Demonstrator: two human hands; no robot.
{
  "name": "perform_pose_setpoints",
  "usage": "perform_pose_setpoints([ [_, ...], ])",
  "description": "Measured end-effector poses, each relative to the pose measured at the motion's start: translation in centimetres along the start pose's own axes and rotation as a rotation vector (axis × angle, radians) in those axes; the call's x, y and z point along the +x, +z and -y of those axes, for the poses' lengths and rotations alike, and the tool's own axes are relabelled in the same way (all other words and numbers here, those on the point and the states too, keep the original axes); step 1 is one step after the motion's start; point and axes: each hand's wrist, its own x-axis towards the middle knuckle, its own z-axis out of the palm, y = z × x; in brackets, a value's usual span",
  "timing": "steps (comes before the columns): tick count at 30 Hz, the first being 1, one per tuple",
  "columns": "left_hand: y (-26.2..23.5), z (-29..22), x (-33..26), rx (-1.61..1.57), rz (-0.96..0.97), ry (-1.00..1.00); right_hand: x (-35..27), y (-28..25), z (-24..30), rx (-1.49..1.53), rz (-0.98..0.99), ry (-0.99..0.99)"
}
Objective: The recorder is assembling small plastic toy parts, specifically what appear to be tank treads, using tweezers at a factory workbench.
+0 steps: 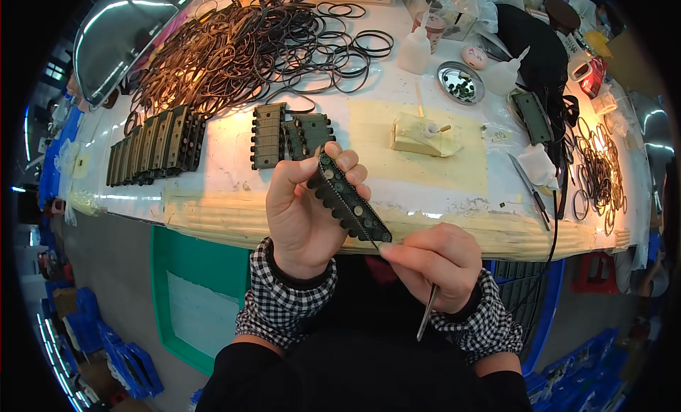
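Observation:
My left hand point(306, 217) grips a dark green tank-like model chassis point(352, 199), tilted down to the right, with small round wheels along its sides. A thin dark strip runs lengthwise on it. At the chassis's lower right end, my right hand point(443, 263) has thumb and forefinger pinched together. Held in that hand is a slim metal tool point(428, 313), its handle jutting out below the palm; its working tip is hard to make out. Just behind my left hand lie similar green chassis pieces point(269, 137), and a row of more point(152, 146) stands further left.
A big tangle of dark rubber-like loops point(234, 50) covers the back left; a smaller heap point(601, 171) lies far right. Behind my hands are a paper-wrapped block point(423, 135), a metal dish of small green parts point(443, 79), squeeze bottles point(413, 52) and a knife-like tool point(528, 188).

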Motion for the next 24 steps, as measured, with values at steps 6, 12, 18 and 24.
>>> perform_pose_setpoints([
  [6,0.1,-0.1,-0.1,-0.079,0.026,-0.040,-0.6,0.6,0.2,0.234,-0.075,0.238],
  [12,0.0,0.0,-0.2,-0.094,0.000,-0.025,-0.4,0.9,-0.1,-0.033,-0.106,0.050],
  [18,1.1,1.1,-0.7,0.201,-0.140,0.210,0.1,1.5,0.1,-0.330,-0.137,-0.030],
  [24,1.7,2.0,-0.9,0.412,-0.173,0.378,0.3,2.2,0.1,-0.378,-0.153,-0.031],
])
